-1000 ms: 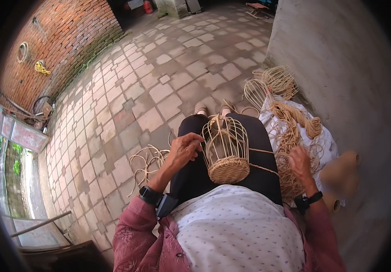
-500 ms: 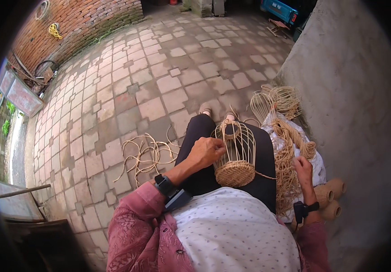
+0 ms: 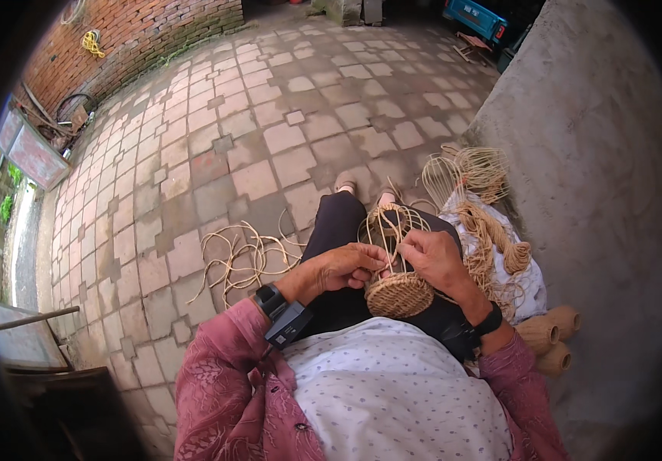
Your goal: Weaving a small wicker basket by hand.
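Note:
A half-woven basket (image 3: pixel 398 296), with a round woven base and tall bent pale ribs, sits on my lap. My left hand (image 3: pixel 344 265) is at its left side, fingers curled onto the ribs just above the base. My right hand (image 3: pixel 431 257) covers the right side of the ribs, thumb and forefinger pinched on a thin strand; the fingertips of both nearly meet. Beside my right leg, bundles of tan cord (image 3: pixel 481 242) lie on a white sack (image 3: pixel 527 288).
Spare rib frames (image 3: pixel 478 170) and tan woven pots (image 3: pixel 546 334) lie along the grey wall (image 3: pixel 592 177) at right. Loose cords (image 3: pixel 242 257) lie on the paving at left. A brick wall (image 3: pixel 131 46), leaning panels (image 3: pixel 35 146) and a blue vehicle (image 3: pixel 475 17) are farther off.
My right hand has moved left from the cord bundles onto the basket ribs, beside my left hand, which has shifted slightly down. The head view has swung slightly.

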`<action>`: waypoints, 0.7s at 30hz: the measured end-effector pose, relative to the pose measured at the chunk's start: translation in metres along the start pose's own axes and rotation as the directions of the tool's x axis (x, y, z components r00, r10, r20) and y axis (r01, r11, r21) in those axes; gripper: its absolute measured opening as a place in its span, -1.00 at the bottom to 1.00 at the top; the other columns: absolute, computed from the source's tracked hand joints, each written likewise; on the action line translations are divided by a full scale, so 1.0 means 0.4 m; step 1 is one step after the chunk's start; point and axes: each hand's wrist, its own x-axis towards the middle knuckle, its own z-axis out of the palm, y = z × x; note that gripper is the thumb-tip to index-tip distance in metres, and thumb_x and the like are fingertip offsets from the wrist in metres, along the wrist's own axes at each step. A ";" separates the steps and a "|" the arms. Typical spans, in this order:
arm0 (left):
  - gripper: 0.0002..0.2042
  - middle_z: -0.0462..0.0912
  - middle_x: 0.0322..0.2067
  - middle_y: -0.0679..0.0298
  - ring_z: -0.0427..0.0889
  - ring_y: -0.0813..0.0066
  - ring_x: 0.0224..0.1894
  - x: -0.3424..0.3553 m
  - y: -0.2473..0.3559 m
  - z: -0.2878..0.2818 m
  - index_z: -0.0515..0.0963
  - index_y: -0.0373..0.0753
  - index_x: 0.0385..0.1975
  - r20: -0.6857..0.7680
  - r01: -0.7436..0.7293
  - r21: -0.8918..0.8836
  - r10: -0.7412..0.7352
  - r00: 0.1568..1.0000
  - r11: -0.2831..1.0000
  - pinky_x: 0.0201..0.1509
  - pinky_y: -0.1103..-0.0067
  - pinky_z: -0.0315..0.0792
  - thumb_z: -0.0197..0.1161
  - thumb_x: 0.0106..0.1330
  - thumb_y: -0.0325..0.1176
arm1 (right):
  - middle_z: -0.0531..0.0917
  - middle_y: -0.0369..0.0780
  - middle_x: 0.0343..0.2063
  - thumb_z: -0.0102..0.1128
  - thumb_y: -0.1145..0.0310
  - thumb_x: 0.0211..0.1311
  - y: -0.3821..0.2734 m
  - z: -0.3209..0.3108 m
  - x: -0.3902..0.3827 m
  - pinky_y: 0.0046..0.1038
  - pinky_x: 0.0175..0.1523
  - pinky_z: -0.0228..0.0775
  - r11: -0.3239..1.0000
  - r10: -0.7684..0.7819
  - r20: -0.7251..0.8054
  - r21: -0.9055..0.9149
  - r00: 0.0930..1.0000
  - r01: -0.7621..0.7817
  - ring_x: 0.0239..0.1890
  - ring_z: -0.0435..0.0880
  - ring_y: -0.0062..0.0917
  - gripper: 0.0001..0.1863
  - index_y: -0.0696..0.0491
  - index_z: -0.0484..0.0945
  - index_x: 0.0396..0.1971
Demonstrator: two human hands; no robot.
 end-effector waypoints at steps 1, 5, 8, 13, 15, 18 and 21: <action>-0.95 0.53 -0.45 0.48 0.14 0.84 -0.70 0.002 -0.001 0.001 0.49 -0.16 -0.25 0.011 0.001 -0.013 -0.001 1.000 1.000 -0.69 0.82 0.02 0.11 0.37 -0.45 | 0.59 -0.07 -0.65 0.18 0.22 0.13 -0.006 0.008 -0.004 -0.29 -0.41 0.43 1.000 0.002 0.002 -0.005 1.000 -0.002 -0.56 0.63 -0.26 -0.78 0.07 0.63 -0.47; -0.94 0.50 -0.48 0.48 0.14 0.82 -0.70 0.008 -0.013 0.003 0.52 -0.15 -0.26 0.034 -0.014 -0.048 0.015 0.999 0.999 -0.67 0.79 0.02 0.13 0.34 -0.47 | 0.62 -0.09 -0.62 0.22 0.14 0.11 -0.031 0.043 -0.006 -0.25 -0.41 0.42 0.933 -0.039 -0.014 -0.358 0.999 0.031 -0.53 0.64 -0.21 -0.72 0.08 0.63 -0.52; -0.89 0.35 -0.58 0.56 0.16 0.81 -0.69 0.010 -0.031 -0.006 0.51 -0.14 -0.17 0.019 -0.037 0.014 0.037 0.999 0.999 -0.63 0.80 0.10 0.12 0.36 -0.44 | 0.60 -0.08 -0.66 0.25 0.15 0.11 -0.012 0.063 0.000 -0.28 -0.42 0.43 0.963 -0.015 -0.039 -0.268 0.999 0.004 -0.56 0.64 -0.25 -0.70 0.11 0.60 -0.53; -0.80 0.52 -0.44 0.44 0.37 0.76 -0.60 -0.049 -0.013 0.054 0.49 -0.16 -0.03 -0.217 -0.108 0.374 0.200 0.955 0.921 -0.54 0.77 0.34 0.09 0.38 -0.42 | 0.56 -0.18 -0.72 0.24 0.26 0.15 0.057 0.043 -0.025 -0.42 -0.49 0.40 0.969 0.092 -0.014 0.234 0.996 -0.086 -0.61 0.61 -0.51 -0.76 0.14 0.54 -0.53; -0.78 0.62 -0.25 0.34 0.51 0.74 -0.46 -0.069 -0.024 0.043 0.51 -0.20 -0.01 -0.274 -0.158 0.525 0.341 0.899 0.837 -0.41 0.75 0.49 0.04 0.40 -0.43 | 0.54 -0.29 -0.68 0.17 0.31 0.26 0.087 0.039 -0.055 -0.62 -0.57 0.30 0.838 0.164 -0.073 0.536 0.984 -0.100 -0.63 0.49 -0.73 -0.79 0.11 0.49 -0.49; -0.80 0.61 -0.27 0.36 0.52 0.74 -0.43 -0.082 -0.045 0.051 0.53 -0.21 -0.05 -0.176 -0.181 0.558 0.329 0.928 0.810 -0.39 0.75 0.49 0.01 0.41 -0.44 | 0.55 -0.37 -0.60 0.10 0.28 0.33 0.099 0.022 -0.108 -0.73 -0.60 0.23 0.548 0.335 0.038 0.805 0.942 -0.228 -0.67 0.42 -0.79 -0.81 0.07 0.47 -0.41; -0.84 0.62 -0.31 0.37 0.54 0.71 -0.43 -0.078 -0.035 0.064 0.58 -0.21 -0.16 -0.186 -0.161 0.719 0.411 0.893 0.676 -0.37 0.74 0.46 0.09 0.37 -0.42 | 0.54 -0.36 -0.59 0.10 0.27 0.35 0.112 0.026 -0.149 -0.78 -0.61 0.22 0.463 0.360 0.059 0.855 0.931 -0.234 -0.68 0.38 -0.81 -0.82 0.04 0.45 -0.40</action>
